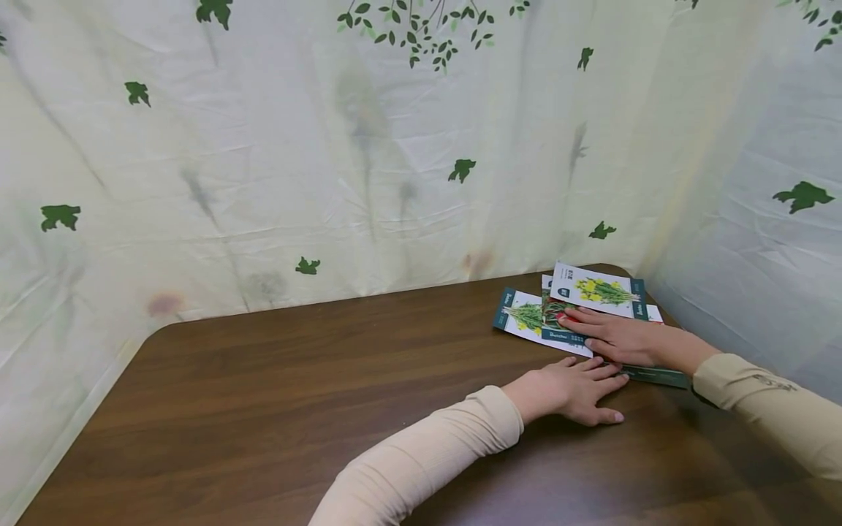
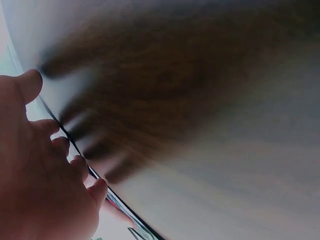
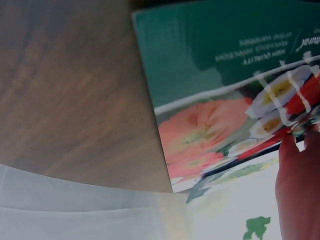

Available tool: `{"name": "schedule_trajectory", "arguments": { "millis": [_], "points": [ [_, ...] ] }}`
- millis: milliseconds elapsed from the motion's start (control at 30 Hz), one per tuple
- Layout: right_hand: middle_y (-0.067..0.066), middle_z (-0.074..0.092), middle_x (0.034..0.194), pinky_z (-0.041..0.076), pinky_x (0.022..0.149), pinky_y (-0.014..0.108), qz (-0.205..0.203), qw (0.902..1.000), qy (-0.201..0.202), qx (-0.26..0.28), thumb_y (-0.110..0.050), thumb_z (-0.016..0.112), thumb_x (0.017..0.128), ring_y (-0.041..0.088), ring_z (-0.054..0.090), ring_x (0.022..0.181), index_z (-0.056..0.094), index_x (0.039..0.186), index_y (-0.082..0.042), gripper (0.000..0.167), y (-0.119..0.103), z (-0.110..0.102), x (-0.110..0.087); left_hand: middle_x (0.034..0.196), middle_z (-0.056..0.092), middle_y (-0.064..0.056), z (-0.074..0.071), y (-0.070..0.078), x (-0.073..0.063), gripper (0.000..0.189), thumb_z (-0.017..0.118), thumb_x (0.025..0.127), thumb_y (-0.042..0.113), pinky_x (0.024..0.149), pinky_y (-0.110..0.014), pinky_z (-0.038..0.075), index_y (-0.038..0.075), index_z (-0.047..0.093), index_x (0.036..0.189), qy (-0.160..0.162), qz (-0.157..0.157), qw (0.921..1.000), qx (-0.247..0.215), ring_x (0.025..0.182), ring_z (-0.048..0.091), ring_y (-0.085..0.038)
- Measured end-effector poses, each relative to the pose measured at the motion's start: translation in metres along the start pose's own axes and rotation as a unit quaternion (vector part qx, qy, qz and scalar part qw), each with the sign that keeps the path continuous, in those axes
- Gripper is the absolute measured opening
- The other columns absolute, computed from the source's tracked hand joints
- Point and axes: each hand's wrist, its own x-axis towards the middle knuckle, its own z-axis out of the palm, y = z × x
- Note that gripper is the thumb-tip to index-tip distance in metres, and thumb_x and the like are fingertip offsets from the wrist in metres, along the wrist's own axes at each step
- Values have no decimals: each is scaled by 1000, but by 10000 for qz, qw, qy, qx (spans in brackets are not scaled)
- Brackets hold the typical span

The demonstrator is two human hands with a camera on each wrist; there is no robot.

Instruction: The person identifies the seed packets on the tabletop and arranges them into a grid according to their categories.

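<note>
Several seed packets lie overlapping in a fanned pile at the table's back right corner. Topmost at the back is a white packet with yellow flowers [image 1: 592, 288]. A packet with red and green print [image 1: 555, 313] lies below it, over another white packet [image 1: 522, 315] at the left. Flat on the pile, my right hand [image 1: 625, 340] rests with fingers stretched leftward. Poppy-like flowers and a green band show on a larger packet [image 3: 200, 125] under that hand. My left hand [image 1: 575, 391] is spread low over the table, fingertips right at the pile's near edge.
The brown wooden table [image 1: 296, 409] reaches far to the left. A pale curtain with green leaf prints [image 1: 395, 183] stands along its back edge, and another curtain side [image 1: 756, 277] borders the right.
</note>
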Motion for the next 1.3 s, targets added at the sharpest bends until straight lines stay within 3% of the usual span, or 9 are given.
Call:
{"name": "schedule_trajectory", "arguments": {
  "millis": [433, 667, 1300],
  "points": [
    [15, 17, 162, 17, 113, 61, -146, 9998, -11, 169, -30, 40, 107, 41, 12, 147, 29, 156, -14, 53, 2, 1, 1, 160, -3, 23, 0, 3, 3, 69, 25, 97, 68, 114, -17, 5, 40, 6, 157, 129, 17, 9999, -54, 143, -9, 5],
    [15, 17, 162, 18, 113, 61, -198, 9997, -7, 149, -30, 40, 107, 41, 12, 146, 29, 156, -13, 53, 3, 2, 1, 160, -3, 24, 0, 4, 7, 71, 27, 96, 69, 114, -15, 6, 38, 7, 157, 40, -45, 9997, -224, 142, -8, 7],
    [14, 16, 162, 17, 112, 63, 92, 9994, -1, 343, -29, 46, 105, 42, 11, 146, 30, 156, -18, 55, 2, -1, -1, 160, 2, 24, -4, 9, 2, 71, 25, 95, 71, 115, -18, 9, 39, 9, 157, 11, -176, 9998, 70, 143, -2, 7]
  ]
}}
